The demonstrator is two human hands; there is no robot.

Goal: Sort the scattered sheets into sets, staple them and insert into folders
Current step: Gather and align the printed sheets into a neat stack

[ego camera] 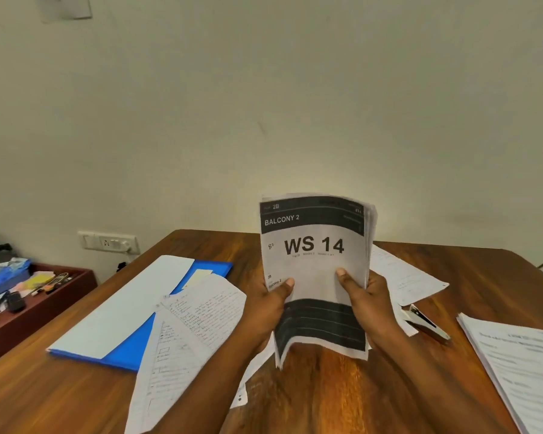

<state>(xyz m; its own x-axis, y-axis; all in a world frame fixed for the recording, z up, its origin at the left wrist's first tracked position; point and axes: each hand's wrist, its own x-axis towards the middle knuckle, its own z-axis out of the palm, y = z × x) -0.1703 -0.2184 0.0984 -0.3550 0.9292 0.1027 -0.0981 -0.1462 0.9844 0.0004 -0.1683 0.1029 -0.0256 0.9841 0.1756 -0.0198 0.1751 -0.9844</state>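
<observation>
A stack of printed sheets (315, 255), its top page reading "BALCONY 2" and "WS 14", stands upright above the wooden table (326, 386). My left hand (268, 311) grips its left edge with the thumb on the front. My right hand (365, 303) grips the right edge, thumb also on the front. A blue folder (129, 346) lies at the left with a white sheet (123, 305) across it. Handwritten sheets (185, 336) lie beside the folder. A silver stapler (425, 322) rests to the right of my right hand.
More printed sheets (521, 368) lie at the table's right edge, and a handwritten page (402, 274) lies behind the stack. A dark red tray (60, 296) of stationery sits lower at the left. A wall socket (108, 242) is behind it.
</observation>
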